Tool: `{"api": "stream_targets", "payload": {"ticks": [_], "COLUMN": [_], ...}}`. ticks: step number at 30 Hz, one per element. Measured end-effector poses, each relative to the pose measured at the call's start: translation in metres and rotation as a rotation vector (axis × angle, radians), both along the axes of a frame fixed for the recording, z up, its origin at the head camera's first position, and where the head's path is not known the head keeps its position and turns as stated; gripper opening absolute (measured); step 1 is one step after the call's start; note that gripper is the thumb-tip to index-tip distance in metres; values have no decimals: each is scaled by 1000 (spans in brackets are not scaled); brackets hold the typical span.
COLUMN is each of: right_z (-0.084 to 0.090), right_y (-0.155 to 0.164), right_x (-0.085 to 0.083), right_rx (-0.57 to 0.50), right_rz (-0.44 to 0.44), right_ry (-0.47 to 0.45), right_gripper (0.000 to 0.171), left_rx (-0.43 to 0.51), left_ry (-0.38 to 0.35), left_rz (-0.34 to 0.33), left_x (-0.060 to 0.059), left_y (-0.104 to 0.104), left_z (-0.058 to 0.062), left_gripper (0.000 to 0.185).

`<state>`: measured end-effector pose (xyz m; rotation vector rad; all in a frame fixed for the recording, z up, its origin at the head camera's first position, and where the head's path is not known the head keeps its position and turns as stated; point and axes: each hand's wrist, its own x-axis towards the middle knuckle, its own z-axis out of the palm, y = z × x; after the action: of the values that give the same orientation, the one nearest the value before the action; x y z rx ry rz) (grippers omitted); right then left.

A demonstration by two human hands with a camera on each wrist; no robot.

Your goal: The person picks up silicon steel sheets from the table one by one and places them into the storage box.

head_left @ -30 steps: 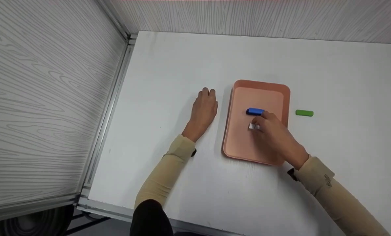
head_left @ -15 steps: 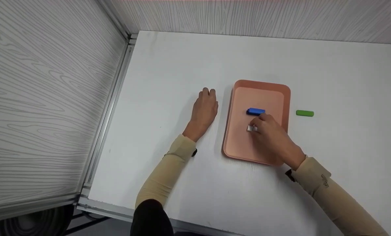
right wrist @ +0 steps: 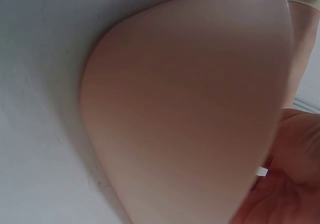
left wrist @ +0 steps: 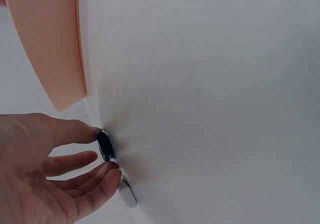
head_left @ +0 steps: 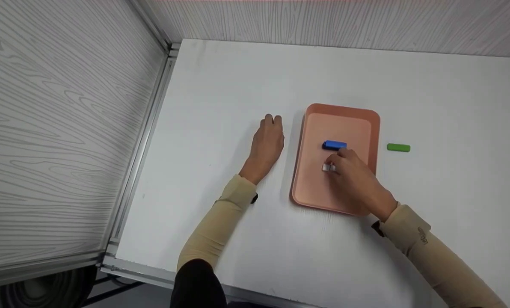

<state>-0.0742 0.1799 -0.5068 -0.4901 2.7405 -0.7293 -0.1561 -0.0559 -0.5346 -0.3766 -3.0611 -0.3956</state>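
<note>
A shallow salmon-pink tray (head_left: 312, 192) lies right of centre on the white table. Over it reaches my right hand (head_left: 357, 182), pinching a small white piece (head_left: 328, 167) whose rest is hidden by the fingers. Just beyond those fingertips a short blue bar (head_left: 335, 145) with a dark end lies in the tray. To the tray's left, my left hand (head_left: 267, 143) rests low at the table with curled fingers. In the left wrist view its thumb and fingertips hold a small object with a black end (left wrist: 105, 146) and a grey end (left wrist: 127, 194), partly covered by the fingers.
A short green bar (head_left: 398, 147) lies on the white table (head_left: 220, 85) to the right of the tray. Wood-grain panels stand at the left (head_left: 66, 107) and along the back (head_left: 323, 23). A metal rail edges the table's left side.
My right hand has shifted slightly left and drawn the white piece a little leftward, then stayed nearly still. The left hand has kept its place.
</note>
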Motion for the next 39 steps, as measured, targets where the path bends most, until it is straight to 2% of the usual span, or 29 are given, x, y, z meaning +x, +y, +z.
{"api": "stream_targets", "payload": {"ticks": [18, 23, 32, 39], "right_z": [-1, -3, -2, -3], "right_y": [-1, 0, -1, 0], "right_x": [2, 4, 4, 4], "right_rx": [-9, -16, -25, -19], "right_rz": [-13, 1, -13, -13], "right_ry": [2, 36, 15, 24], "right_gripper": [22, 21, 22, 24], "left_rx": [3, -12, -58, -36], "left_ry": [-3, -11, -11, -19], "left_rz": [-3, -4, -2, -4], "left_x": [0, 0, -1, -2], "left_y": [1, 1, 3, 2], "left_z": [2, 2, 4, 3], "left_gripper": [16, 19, 17, 20]}}
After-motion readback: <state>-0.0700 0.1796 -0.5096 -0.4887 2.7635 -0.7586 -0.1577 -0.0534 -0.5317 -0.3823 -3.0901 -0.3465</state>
